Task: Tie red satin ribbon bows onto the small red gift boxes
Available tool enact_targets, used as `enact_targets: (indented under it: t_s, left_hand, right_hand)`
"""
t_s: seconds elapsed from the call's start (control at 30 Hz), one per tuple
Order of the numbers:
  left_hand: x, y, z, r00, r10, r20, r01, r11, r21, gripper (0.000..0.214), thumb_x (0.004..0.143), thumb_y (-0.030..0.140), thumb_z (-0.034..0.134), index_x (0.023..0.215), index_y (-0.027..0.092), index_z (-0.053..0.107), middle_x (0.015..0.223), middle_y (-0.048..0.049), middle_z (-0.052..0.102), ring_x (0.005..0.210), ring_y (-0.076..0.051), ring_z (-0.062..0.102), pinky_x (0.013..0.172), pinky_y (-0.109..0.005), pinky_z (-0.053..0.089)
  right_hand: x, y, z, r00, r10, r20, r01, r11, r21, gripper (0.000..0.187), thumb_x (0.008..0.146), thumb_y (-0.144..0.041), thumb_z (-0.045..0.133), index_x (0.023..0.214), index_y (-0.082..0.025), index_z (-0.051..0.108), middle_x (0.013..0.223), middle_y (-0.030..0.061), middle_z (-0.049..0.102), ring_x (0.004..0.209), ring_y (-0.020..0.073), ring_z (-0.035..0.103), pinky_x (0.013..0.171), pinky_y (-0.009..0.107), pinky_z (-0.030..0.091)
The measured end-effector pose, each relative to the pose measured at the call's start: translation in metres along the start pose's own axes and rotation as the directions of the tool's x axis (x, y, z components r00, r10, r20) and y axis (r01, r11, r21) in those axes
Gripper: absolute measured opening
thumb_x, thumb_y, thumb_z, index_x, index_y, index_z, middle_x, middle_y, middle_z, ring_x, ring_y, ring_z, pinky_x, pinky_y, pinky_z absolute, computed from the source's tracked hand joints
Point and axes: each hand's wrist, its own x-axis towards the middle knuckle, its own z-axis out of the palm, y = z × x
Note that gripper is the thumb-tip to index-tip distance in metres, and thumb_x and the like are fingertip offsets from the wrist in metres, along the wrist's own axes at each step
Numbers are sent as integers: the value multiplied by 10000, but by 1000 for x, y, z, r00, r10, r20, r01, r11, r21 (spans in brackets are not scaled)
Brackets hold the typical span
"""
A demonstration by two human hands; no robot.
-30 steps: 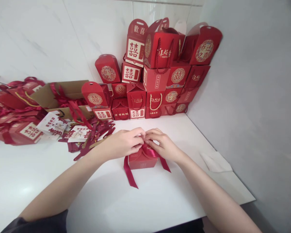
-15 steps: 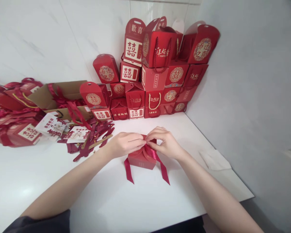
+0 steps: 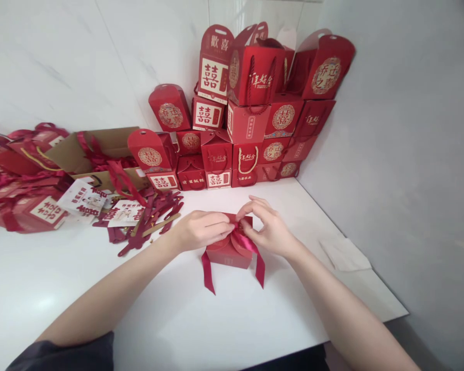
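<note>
A small red gift box (image 3: 226, 253) sits on the white table (image 3: 178, 314) in front of me. A dark red satin ribbon (image 3: 251, 252) crosses its top, and its two tails hang down the box front onto the table. My left hand (image 3: 199, 229) pinches the ribbon at the top middle of the box, fingers closed. My right hand (image 3: 266, 226) pinches the same ribbon from the right, with its other fingers lifted. Both hands meet over the box top.
A stack of red gift boxes and bags (image 3: 251, 108) fills the back corner against the wall. A brown cardboard box (image 3: 100, 149) with ribbons, loose ribbon pieces (image 3: 154, 216), cards (image 3: 85, 198) and flat red boxes (image 3: 19, 180) lie at the left. A white paper (image 3: 344, 255) lies at the right.
My hands stay on the ribbon at the box top. The right hand's fingers have lifted and spread a little, and the ribbon tails have shifted on the box front.
</note>
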Motion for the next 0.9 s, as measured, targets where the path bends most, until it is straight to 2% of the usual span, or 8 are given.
enact_targets:
  t_s: [0.2,0.3,0.4,0.53,0.63,0.73,0.8,0.9]
  left_hand:
    - [1,0,-1,1000,20,11,-19,1000,-12,88,828,155,648,914,152,628,791,7,732,732,-101,698,688,-210,579]
    - [1,0,-1,1000,7,21,-7,1000,5,83,835,153,634,917,164,629,782,20,731,726,-91,697,696,-197,576]
    - [1,0,-1,1000,1,20,-1,1000,21,78,843,169,623,920,178,632,779,24,728,739,-89,699,698,-185,573]
    - [1,0,-1,999,-13,29,13,1000,-2,79,844,169,621,923,171,627,817,4,732,765,-98,701,731,-197,576]
    - [0,1,-1,999,-11,33,11,1000,23,88,839,166,629,927,170,627,793,13,727,735,-92,696,701,-190,569]
    - [0,1,-1,999,-17,33,16,999,31,75,843,173,625,918,172,623,793,11,721,729,-92,694,694,-190,568]
    - [1,2,-1,999,-23,37,22,999,29,61,849,172,613,910,172,616,808,5,719,743,-97,695,710,-197,572]
    - [3,3,-1,999,-27,37,25,999,42,60,854,165,601,912,176,612,813,5,717,735,-98,694,716,-203,575]
  right_hand:
    - [2,-2,-4,994,17,108,-21,999,32,293,787,-62,547,1022,-238,564,956,4,671,912,174,626,1108,489,305]
    - [2,-1,-7,1000,13,8,-13,1000,-5,247,793,-50,528,956,-229,573,897,-4,660,873,162,622,1122,484,286]
    - [1,0,-8,998,66,20,-67,997,29,370,795,-73,557,1126,-237,539,1022,28,666,1002,192,609,1088,478,340]
    - [0,-1,-8,995,37,88,-40,999,35,305,838,-86,553,1089,-258,572,967,-12,696,934,165,646,1149,500,236]
    - [0,-2,-10,997,65,-35,-64,997,32,204,885,-116,507,1021,-244,588,955,14,689,927,175,640,1093,481,332]
    - [1,-3,-11,994,107,31,-108,992,61,267,868,-151,555,1118,-245,564,1039,43,680,1009,204,625,1038,471,397]
    - [1,-2,-9,992,79,96,-83,996,41,285,853,-140,580,1114,-253,574,1021,20,690,984,191,638,1093,494,331]
    - [0,-1,-4,998,31,52,-30,999,-11,202,880,-126,547,1031,-252,593,954,-7,696,903,154,648,1146,495,242]
